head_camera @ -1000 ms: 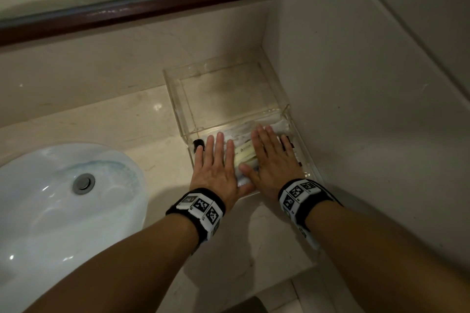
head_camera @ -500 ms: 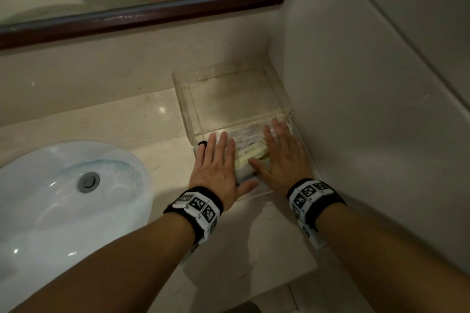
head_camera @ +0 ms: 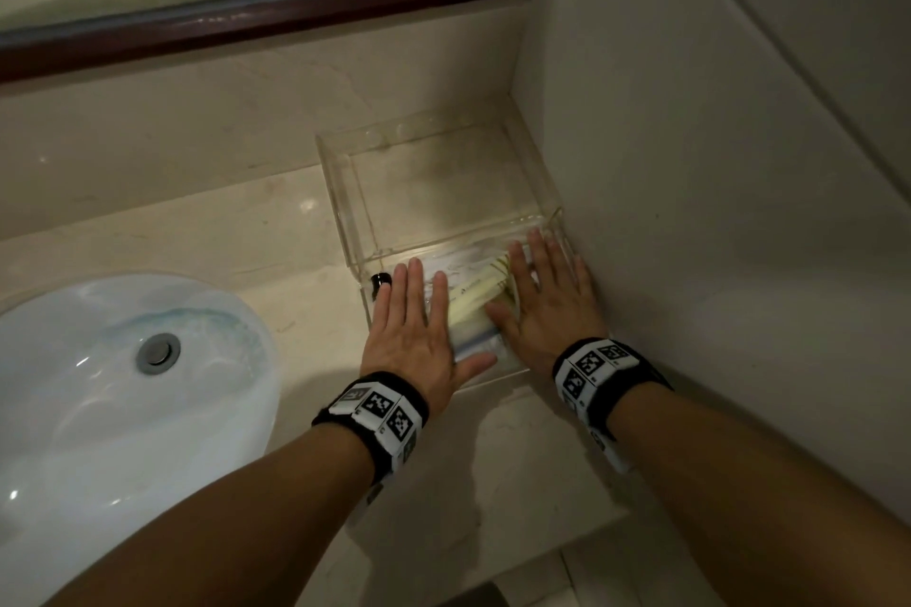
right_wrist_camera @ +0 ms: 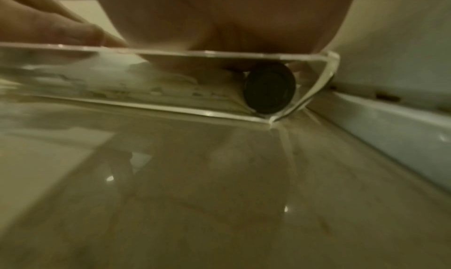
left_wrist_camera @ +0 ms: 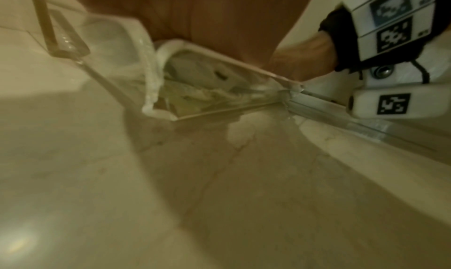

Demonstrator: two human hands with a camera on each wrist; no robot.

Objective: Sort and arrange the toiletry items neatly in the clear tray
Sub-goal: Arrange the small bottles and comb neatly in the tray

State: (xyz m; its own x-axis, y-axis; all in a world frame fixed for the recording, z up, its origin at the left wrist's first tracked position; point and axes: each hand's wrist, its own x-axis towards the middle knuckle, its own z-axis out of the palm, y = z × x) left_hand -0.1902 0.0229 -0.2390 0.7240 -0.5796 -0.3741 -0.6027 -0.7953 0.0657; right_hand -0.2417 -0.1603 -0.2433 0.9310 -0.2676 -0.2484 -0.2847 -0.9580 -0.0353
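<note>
Both hands lie flat, palms down, over the near compartment of the clear tray [head_camera: 340, 192]. The left hand [head_camera: 411, 335] has its fingers straight and close together, its thumb stretched out along the tray's near edge; it grips nothing. The right hand [head_camera: 547, 306] is likewise flat, fingers straight and slightly spread, reaching toward the divider wall, its thumb angled inward toward the left hand. Between the two hands, pale yellowish and white toiletry packets [head_camera: 473, 296] show in the near compartment, lying lengthwise and crowded together. A small black cap [head_camera: 380, 282] sits at the compartment's left end, just beyond the left hand's fingertips. In the right wrist view, a round black cap [right_wrist_camera: 269, 88] lies on its side in the tray's right corner, beneath the palm. The left wrist view shows crumpled packets behind the tray's clear front wall [left_wrist_camera: 219, 91], under the palm.

The tray sits on the beige marble counter [head_camera: 197, 232], pushed into the corner against the side wall [head_camera: 690, 212]. Its far compartment holds nothing visible. A white basin [head_camera: 98, 384] with a metal drain [head_camera: 157, 352] lies to the left, well apart from the tray. A dark-framed mirror [head_camera: 246, 20] runs above the counter and reflects both hands.
</note>
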